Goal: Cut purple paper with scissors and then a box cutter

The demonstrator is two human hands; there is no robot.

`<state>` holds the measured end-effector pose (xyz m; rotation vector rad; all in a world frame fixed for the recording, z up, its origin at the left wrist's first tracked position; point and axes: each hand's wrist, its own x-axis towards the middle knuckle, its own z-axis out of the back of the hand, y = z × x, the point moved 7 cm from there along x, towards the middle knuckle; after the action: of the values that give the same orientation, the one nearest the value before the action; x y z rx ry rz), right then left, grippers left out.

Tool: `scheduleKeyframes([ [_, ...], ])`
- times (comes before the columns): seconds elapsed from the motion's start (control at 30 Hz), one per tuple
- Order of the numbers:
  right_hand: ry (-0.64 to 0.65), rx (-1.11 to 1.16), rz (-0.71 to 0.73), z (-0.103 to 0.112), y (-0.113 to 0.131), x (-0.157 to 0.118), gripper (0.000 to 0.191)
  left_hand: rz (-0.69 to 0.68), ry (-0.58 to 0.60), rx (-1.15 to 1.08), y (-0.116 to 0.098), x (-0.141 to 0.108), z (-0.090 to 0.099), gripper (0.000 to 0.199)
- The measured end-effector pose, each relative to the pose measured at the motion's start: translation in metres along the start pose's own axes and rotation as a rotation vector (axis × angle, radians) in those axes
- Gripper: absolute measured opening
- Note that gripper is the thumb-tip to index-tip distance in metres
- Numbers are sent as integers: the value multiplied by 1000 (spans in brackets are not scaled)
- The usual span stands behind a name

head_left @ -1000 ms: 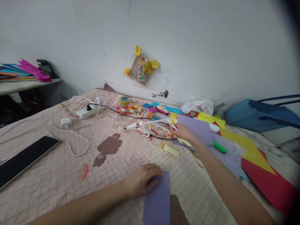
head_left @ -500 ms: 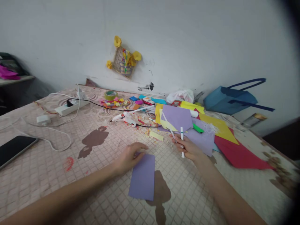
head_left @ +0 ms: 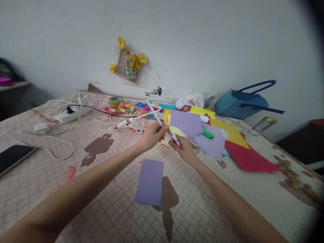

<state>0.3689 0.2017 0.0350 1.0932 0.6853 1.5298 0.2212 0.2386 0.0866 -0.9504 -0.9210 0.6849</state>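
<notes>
In the head view, I see a table by a pale wall, spread with a checked cloth marked by brown and red patterns. A woven hanging with yellow flowers is up on the wall. At the left lie a dark-screened device, a white charger and a power strip. Farther back are a roll of tape and a white glue gun. To the right, purple, yellow and red paper sheets overlap, with a blue tote bag and a glass jar beyond.

The two hands meet near the middle. The left hand pinches a narrow translucent strip, which slants up and leftward; the right hand grips a white pen. Whether the right fingers also touch the strip, I can't tell. On the near side, below the left hand and apart from both, a purple paper rectangle lies flat on the cloth.
</notes>
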Motion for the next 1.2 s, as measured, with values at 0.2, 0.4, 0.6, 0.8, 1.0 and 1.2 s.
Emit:
scheduleKeyframes([
  [0.2,-161,-206,18,16,-10,18,32,81,-81,40,0,-31,58,32],
  [0.4,-149,-181,-10,19,-19,18,22,189,16,139,28,-62,53,32],
  [0.6,62,95,-202,9,-23,3,40,254,46,233,41,-71,63,32],
  [0.8,243,462,-373,-20,-23,-16,38,317,35,252,43,-75,75,45],
  [1.0,288,661,-439,-33,-21,-23,30,323,42,219,42,-80,67,48],
  [1.2,266,763,-457,-42,-26,-28,33,390,90,219,47,-87,70,48],
])
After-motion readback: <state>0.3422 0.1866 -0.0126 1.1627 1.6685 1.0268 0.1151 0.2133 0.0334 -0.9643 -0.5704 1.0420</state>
